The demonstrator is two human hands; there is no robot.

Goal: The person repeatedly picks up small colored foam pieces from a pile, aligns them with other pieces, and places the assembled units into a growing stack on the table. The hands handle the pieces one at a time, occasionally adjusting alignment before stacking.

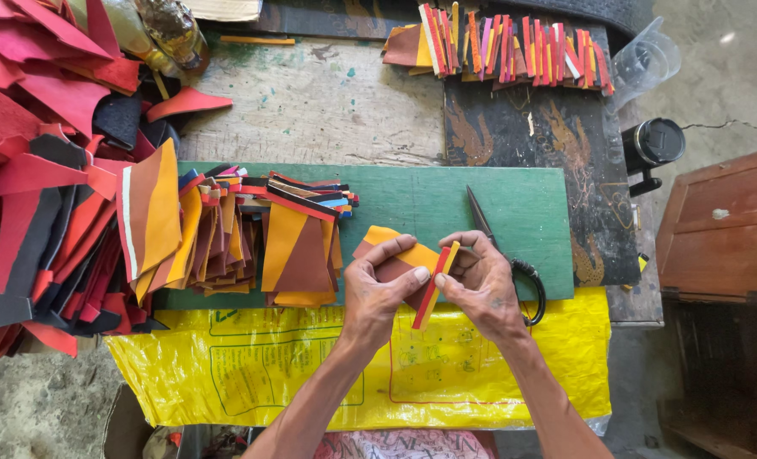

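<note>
scissors (pixel 515 263) partly behind right hand (pixel 480 285)

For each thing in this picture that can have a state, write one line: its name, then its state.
Left hand: pinching the red and yellow strip.
Right hand: pinching the same strip.
Scissors: closed, lying on the green board.
Orange and brown pieces: stacked leaning.

Your green board (pixel 446 200) lies bare above the hands; scissors (pixel 506 255) block the right, stacked pieces (pixel 251 238) the left.

Bright even daylight, soft short shadows, sharp centre, wide-angle bending at edges, mild glare top right.
</note>
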